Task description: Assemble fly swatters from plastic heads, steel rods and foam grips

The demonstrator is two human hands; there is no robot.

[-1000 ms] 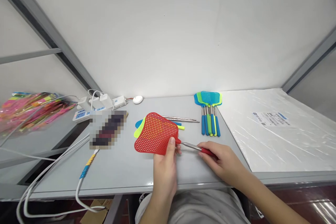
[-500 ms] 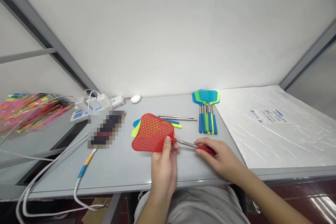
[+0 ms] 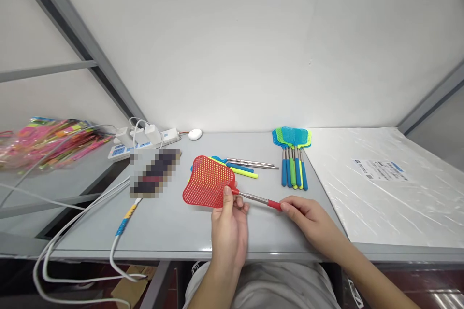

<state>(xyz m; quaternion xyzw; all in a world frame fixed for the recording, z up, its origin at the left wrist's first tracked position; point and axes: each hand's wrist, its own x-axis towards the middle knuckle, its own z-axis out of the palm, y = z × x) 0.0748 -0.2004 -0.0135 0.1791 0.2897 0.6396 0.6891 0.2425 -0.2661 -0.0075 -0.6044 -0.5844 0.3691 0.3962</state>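
A red fly swatter with a perforated head and a metal shaft is held between my two hands above the grey table. My left hand grips it at the base of its head, thumb on top. The fingers of my right hand are closed on the end of the red handle. Behind the swatter's head lie blue and yellow-green swatter parts, partly covered, with several thin metal rods alongside. Farther right, a bunch of assembled blue, green and yellow swatters rests with handles toward me.
A white plastic-wrapped package covers the table's right side. On the left are a power strip with chargers, a blurred-out object, white cables and bagged colourful items. A white mouse-like object sits near the wall.
My right hand has slid outward along the red handle to its end, so more of the handle shows. My left hand keeps its hold. The whole view has shifted slightly.
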